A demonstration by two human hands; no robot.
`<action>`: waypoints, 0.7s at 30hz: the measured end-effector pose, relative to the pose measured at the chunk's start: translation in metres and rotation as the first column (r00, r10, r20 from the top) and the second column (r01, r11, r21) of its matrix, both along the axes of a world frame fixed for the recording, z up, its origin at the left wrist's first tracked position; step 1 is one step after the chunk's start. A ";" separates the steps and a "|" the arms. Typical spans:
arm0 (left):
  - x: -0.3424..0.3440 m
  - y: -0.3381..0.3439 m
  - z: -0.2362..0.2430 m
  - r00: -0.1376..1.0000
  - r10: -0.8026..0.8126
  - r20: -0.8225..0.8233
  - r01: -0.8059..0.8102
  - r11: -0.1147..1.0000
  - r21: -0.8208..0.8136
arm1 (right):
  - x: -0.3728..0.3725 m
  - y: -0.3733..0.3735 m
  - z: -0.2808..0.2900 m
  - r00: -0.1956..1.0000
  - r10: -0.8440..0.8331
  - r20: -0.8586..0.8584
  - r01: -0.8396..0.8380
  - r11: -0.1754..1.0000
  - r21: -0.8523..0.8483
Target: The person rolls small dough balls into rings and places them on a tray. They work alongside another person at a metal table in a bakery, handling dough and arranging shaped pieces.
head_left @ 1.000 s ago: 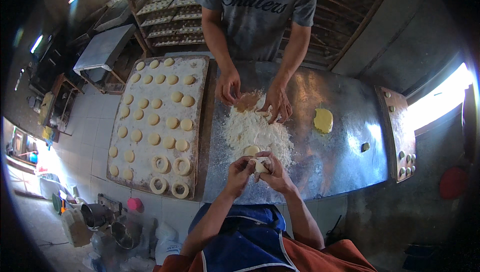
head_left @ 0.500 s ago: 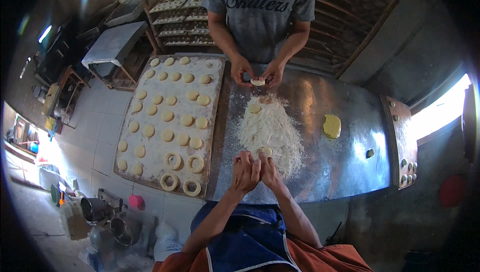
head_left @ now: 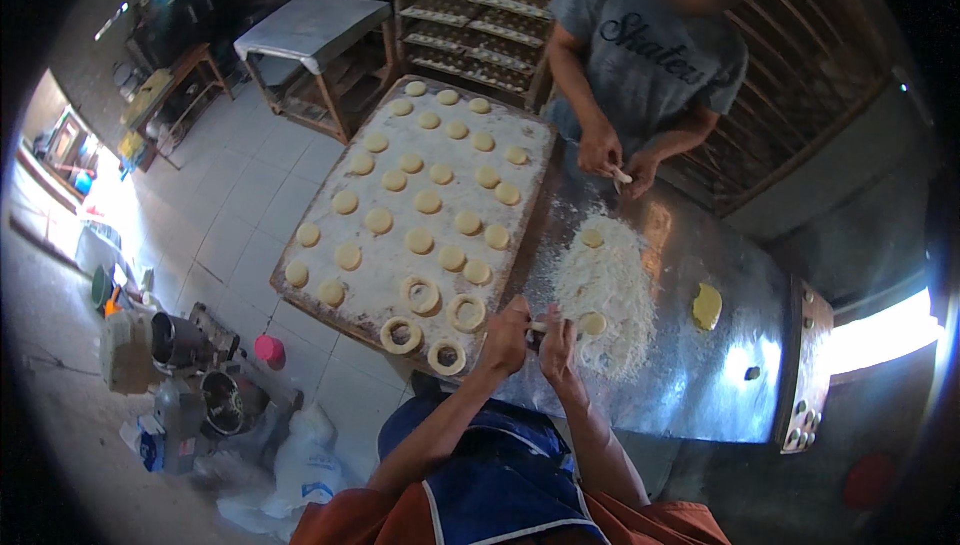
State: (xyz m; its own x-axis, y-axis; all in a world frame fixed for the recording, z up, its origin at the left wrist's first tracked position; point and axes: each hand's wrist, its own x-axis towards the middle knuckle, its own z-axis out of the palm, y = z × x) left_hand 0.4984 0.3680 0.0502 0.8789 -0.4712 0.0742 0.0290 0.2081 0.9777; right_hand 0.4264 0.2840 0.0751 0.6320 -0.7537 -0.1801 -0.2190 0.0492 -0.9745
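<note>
My left hand (head_left: 506,338) and my right hand (head_left: 559,351) are closed, with a small pale piece of dough (head_left: 538,327) stretched between their fingers. Most of the dough is hidden, so I cannot tell its whole shape. Both hands are over the metal table, between the flour pile (head_left: 605,280) and the floured board (head_left: 375,270). On the board lie several round dough pieces (head_left: 419,240) in rows. Dough rings (head_left: 401,336) sit at its near corner, close to my left hand. One flat dough round (head_left: 592,324) rests on the flour beside my right hand.
Across the metal table (head_left: 680,385), a co-worker (head_left: 655,45) holds a piece of dough (head_left: 622,177) in both hands. A yellow lump (head_left: 707,307) lies on the right. Behind stand racks of filled trays (head_left: 470,30). Buckets (head_left: 180,340) stand on the floor at left.
The view has swung left. My hands have moved from the flour pile toward the board's near corner, and dough now shows between them. The co-worker still handles a piece of dough.
</note>
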 end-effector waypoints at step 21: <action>0.090 0.209 -0.003 0.819 0.501 0.280 -0.571 0.760 0.311 | 0.122 0.128 0.029 0.457 0.850 0.263 -0.821 0.516 -0.243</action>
State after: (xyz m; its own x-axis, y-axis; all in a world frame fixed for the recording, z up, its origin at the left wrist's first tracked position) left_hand 0.5882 0.5772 0.0477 0.9846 0.0515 0.1669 -0.1508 -0.2321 0.9609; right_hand 0.5484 0.4124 0.1039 0.9693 0.1668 0.1807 0.1927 -0.0584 -0.9795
